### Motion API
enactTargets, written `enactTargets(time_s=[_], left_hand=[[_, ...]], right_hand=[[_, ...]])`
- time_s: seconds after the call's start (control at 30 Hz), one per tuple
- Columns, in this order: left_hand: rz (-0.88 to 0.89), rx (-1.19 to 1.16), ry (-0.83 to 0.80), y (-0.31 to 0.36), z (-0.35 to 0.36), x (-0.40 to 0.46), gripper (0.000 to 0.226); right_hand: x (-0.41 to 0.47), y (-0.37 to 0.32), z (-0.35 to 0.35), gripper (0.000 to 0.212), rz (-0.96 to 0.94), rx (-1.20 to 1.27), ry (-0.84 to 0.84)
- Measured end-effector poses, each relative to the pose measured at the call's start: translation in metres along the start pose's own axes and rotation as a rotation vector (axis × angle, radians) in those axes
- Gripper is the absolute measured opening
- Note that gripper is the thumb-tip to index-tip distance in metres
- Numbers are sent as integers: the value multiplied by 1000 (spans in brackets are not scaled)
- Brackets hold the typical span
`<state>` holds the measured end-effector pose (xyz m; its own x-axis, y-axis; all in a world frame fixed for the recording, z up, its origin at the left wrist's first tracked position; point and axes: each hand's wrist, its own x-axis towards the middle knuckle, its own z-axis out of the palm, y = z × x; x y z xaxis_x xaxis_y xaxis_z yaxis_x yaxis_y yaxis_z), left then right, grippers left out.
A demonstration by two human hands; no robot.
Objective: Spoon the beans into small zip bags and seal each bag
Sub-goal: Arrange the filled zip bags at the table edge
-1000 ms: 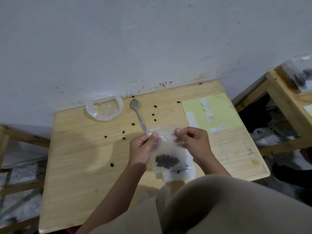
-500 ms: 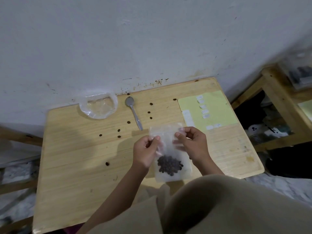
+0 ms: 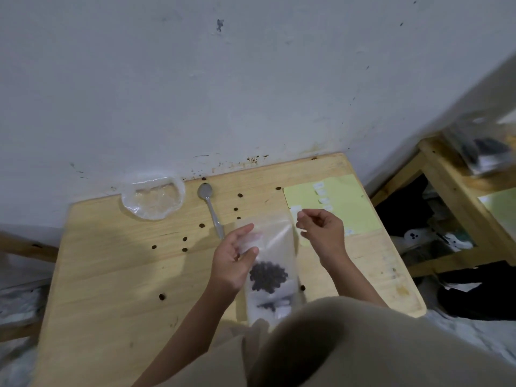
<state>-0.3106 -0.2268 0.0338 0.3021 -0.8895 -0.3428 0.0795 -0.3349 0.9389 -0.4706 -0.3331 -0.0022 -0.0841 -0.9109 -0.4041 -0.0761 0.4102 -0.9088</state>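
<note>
A small clear zip bag (image 3: 275, 238) with a clump of dark beans (image 3: 268, 276) in its lower half hangs over the near middle of the wooden table (image 3: 111, 275). My left hand (image 3: 233, 261) holds the bag's upper left part between thumb and fingers. My right hand (image 3: 321, 230) is off the bag, to its right, with fingers loosely curled and nothing visible in them. A metal spoon (image 3: 210, 205) lies on the table beyond the bag. More bags (image 3: 279, 305) lie under it at the near edge, partly hidden by my body.
A crumpled clear plastic bag (image 3: 153, 198) sits at the back left by the wall. Loose beans (image 3: 184, 238) are scattered over the tabletop. A yellow sheet (image 3: 349, 205) with small white labels lies at the back right. Another wooden table (image 3: 452, 174) stands to the right.
My right hand has let go of the bag's top and moved right, toward the yellow sheet. My left hand has loosened and keeps the bag, which now hangs lower.
</note>
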Motion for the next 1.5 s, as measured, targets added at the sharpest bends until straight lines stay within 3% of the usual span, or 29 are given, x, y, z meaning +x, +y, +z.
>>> enactTargets(time_s=[0.17, 0.37, 0.53, 0.7, 0.83, 0.93, 1.03, 1.17, 1.5], left_hand=[[62, -23, 28, 5, 6, 9, 40], [16, -22, 101, 9, 11, 23, 41], [-33, -6, 144, 11, 12, 33, 47], [-43, -1, 139, 9, 15, 39, 36], [-39, -18, 159, 10, 14, 41, 39], [-6, -54, 134, 15, 10, 42, 41], [1, -73, 138, 22, 5, 38, 43], [30, -60, 131, 31, -8, 22, 44], [166, -71, 236, 41, -81, -30, 25]], right_hand=[[84, -11, -27, 19, -118, -367, 208], [151, -6, -27, 30, -133, -759, 83], [170, -3, -16, 24, -132, -879, 85], [170, -6, -17, 15, -136, -826, 85], [141, -32, -22, 12, -160, -518, 85], [88, -59, -15, 10, -154, -191, -70], [28, -74, 1, 18, -184, -51, -292], [-26, -76, 31, 18, -227, -147, -374], [-108, -73, 108, 24, -398, -321, -288]])
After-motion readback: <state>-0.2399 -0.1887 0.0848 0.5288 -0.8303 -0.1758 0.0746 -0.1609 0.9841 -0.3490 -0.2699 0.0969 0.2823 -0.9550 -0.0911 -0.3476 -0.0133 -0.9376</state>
